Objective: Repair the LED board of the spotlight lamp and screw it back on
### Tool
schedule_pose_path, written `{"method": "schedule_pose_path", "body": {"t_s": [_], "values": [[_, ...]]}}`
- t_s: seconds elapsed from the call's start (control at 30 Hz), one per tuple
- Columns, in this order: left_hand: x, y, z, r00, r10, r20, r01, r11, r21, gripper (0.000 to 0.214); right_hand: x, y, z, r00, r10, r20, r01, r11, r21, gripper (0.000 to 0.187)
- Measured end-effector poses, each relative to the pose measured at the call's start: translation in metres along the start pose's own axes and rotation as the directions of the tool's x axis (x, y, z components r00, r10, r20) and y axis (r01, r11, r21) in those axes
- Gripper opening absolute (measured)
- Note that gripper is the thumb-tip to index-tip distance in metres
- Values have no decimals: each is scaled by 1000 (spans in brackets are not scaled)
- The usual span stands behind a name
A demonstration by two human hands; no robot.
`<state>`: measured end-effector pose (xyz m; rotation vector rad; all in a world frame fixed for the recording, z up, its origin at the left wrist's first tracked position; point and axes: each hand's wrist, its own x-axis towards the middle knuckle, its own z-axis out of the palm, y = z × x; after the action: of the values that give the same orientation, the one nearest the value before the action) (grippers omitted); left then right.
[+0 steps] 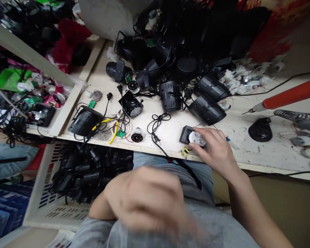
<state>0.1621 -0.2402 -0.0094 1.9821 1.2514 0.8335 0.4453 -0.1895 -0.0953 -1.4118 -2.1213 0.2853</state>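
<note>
My right hand (215,151) rests at the near edge of the white workbench (248,144), its fingers curled over a small black lamp part with a silver LED face (195,137). A small yellow circuit board (184,152) lies just below those fingers. My left hand (144,198) is close to the camera, over my lap, blurred by motion; its fingers look curled and I see nothing in them. A black power cord (157,127) lies between the two hands.
A pile of black lamp housings (175,65) fills the back of the bench. Yellow-handled pliers (113,129), boards and loose lamp parts lie at left. A soldering iron (289,97) and its stand (260,130) sit at right. A white crate (41,203) of black parts stands below left.
</note>
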Motion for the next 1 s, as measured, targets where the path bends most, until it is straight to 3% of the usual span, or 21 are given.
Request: {"method": "schedule_pose_path", "body": {"t_s": [0.03, 0.07, 0.13, 0.23, 0.33, 0.4, 0.5, 0.57, 0.7, 0.77, 0.8, 0.9, 1.0], "values": [[16, -7, 0, 977, 112, 183, -127, 990, 68, 29, 0, -1, 1, 1000, 5, -6, -5, 1000, 2, 40], [31, -15, 2, 956, 160, 244, -209, 959, 190, 28, 0, -1, 2, 1000, 10, -16, -10, 1000, 4, 38], [50, -30, 9, 955, 115, 274, -241, 840, 487, 38, 0, -1, 3, 999, 14, -37, -13, 1000, 12, 36], [61, -51, 22, 938, 57, 343, -285, 690, 666, 37, 0, 0, 2, 999, -4, -51, 6, 999, 38, 37], [63, -63, 31, 916, 64, 396, -339, 649, 680, 25, -2, 2, 1, 1000, -15, -9, 15, 998, 62, 47], [68, -67, 33, 908, 90, 408, -358, 672, 648, 21, -3, 4, 2, 999, -13, 38, 10, 997, 71, 52], [83, -63, 27, 902, 156, 403, -361, 786, 502, 15, -4, 8, 4, 999, -13, 44, 9, 995, 97, 47], [95, -51, 14, 905, 203, 373, -331, 887, 321, 16, -4, 11, 5, 1000, 21, -3, -21, 990, 139, 40], [110, -8, -23, 954, 209, 217, -206, 978, -38, 17, -1, 13, 2, 966, 249, -75, -207, 911, 357, 35], [108, 16, -43, 995, 101, -8, -101, 993, -63, 32, 2, 9, -2, 952, 305, -25, -249, 821, 514, 36], [104, 27, -52, 988, 37, -152, -47, 997, -61, 38, 3, 6, -4, 957, 289, 25, -248, 773, 583, 38], [84, 48, -79, 865, -69, -498, 46, 997, -59, 48, 8, -14, -3, 972, 115, 204, -230, 629, 742, 49], [55, 58, -110, 755, -69, -652, 73, 997, -21, 56, 12, -41, 8, 925, -96, 368, -270, 517, 812, 62]]}}
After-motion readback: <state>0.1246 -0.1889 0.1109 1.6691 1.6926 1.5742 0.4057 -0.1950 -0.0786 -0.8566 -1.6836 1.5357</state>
